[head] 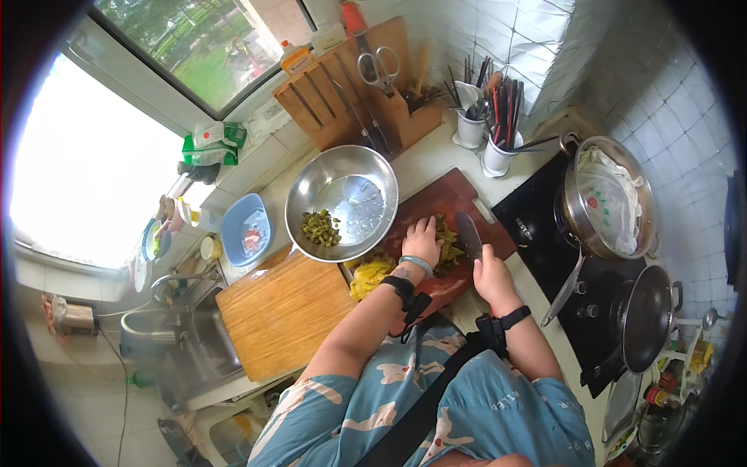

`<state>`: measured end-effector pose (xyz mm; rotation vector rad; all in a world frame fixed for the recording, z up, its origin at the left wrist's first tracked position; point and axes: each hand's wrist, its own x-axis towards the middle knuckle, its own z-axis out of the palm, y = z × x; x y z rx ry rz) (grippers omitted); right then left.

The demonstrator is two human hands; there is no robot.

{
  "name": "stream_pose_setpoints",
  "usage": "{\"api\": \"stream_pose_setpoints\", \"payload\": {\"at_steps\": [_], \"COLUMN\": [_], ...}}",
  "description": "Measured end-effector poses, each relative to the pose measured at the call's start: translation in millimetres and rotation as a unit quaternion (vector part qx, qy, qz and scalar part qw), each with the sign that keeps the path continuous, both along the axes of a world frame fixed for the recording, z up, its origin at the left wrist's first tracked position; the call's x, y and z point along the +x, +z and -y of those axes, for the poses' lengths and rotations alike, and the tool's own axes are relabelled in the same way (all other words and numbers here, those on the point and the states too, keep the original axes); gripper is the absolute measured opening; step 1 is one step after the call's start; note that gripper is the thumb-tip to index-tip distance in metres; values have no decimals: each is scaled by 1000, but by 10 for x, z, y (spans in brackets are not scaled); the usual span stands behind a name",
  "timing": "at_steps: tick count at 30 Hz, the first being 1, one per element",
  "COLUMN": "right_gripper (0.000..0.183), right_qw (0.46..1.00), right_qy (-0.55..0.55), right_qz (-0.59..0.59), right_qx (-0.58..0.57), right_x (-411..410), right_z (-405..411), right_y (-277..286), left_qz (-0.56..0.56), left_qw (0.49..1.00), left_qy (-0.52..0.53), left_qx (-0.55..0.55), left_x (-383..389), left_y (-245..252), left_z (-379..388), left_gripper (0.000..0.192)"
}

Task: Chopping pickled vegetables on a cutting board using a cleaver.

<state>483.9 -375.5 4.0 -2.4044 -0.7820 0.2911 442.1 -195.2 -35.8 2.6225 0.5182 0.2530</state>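
Observation:
My right hand [493,277] is closed around the handle of a kitchen knife [468,233], whose blade stands at the right edge of a pile of chopped green vegetable [449,248]. With fingers spread, my left hand [421,242] presses on the left part of that pile. Both are over a reddish-brown cutting board [449,190]. Uncut yellow-green leafy vegetable [370,277] lies to the left of my left wrist. A large steel bowl [365,198] rests just beyond, with small chopped green pieces [321,228] inside at its lower left.
A bamboo board [286,318] lies on the left, beside the sink [213,333]. Behind stand a blue basin [246,230], a wooden knife block [315,105] and white utensil holders [498,157]. On the right, the black cooktop [537,233] bears a steel pot [610,198] and a wok [648,321].

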Motion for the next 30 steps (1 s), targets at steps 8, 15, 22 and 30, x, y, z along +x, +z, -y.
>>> {"api": "stream_pose_setpoints", "payload": {"at_steps": [8, 15, 22, 30], "right_gripper": [17, 26, 18, 24], "right_qw": [987, 968, 975, 989], "right_qy": [80, 95, 140, 111], "right_qz": [18, -23, 71, 64], "right_qx": [-135, -233, -158, -72], "right_x": [43, 123, 161, 51], "right_z": [-229, -470, -658, -239], "right_y": [-62, -45, -298, 58], "left_qz": [-88, -172, -125, -254], "left_qw": [993, 960, 974, 953], "left_qy": [-26, -107, -70, -47], "left_qx": [70, 194, 177, 159], "left_x": [-48, -25, -204, -166], "left_y": [-30, -56, 91, -64], "left_z": [272, 357, 193, 271], "left_gripper": [41, 41, 56, 47]}}
